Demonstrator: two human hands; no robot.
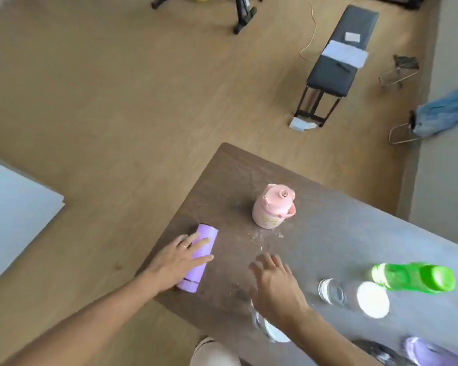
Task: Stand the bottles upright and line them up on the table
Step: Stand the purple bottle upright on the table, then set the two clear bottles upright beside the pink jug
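A purple bottle (200, 256) lies on its side near the left edge of the dark table (328, 233). My left hand (179, 258) rests on it with fingers curled over its body. My right hand (276, 285) hovers above the table with fingers spread, holding nothing. A pink bottle (273, 206) stands upright further back. A green bottle (414, 277) lies at the right. A clear bottle with a white cap (354, 297) stands beside it. Another clear white-capped bottle (269, 330) sits partly hidden under my right wrist.
A purple object (428, 352) and a dark object (378, 351) sit at the table's near right edge. On the wooden floor beyond are a black bench (341, 62), a tripod (242, 14), blue cloth (444, 110), and a white panel (13, 215) at left.
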